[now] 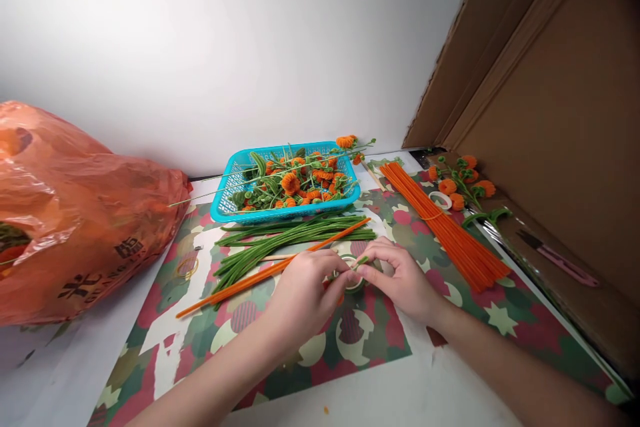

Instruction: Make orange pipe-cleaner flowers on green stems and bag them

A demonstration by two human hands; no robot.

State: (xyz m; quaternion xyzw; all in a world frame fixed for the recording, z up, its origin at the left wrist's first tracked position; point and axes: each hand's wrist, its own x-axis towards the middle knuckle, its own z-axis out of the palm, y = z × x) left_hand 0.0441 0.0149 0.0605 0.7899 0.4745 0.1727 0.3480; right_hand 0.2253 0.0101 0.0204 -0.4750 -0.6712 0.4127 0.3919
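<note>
Both hands meet over the patterned sheet, near the middle of the view. My left hand [317,280] is closed, its fingertips pinching a small green piece [361,262]. My right hand [397,275] pinches the same green piece between thumb and fingers. A bit of orange shows under my left hand, mostly hidden. Behind the fingers lies a round roll [354,280], partly covered. Left of the hands are loose green fuzzy stems [260,255], with a few orange stems [225,292] lying across them.
A blue basket [286,215] of orange flowers and green parts stands behind. At the right are bundled orange stems [445,230], a white tape roll [440,200], finished flowers [457,187] and a pink-handled tool [567,265]. An orange plastic bag [90,213] fills the left.
</note>
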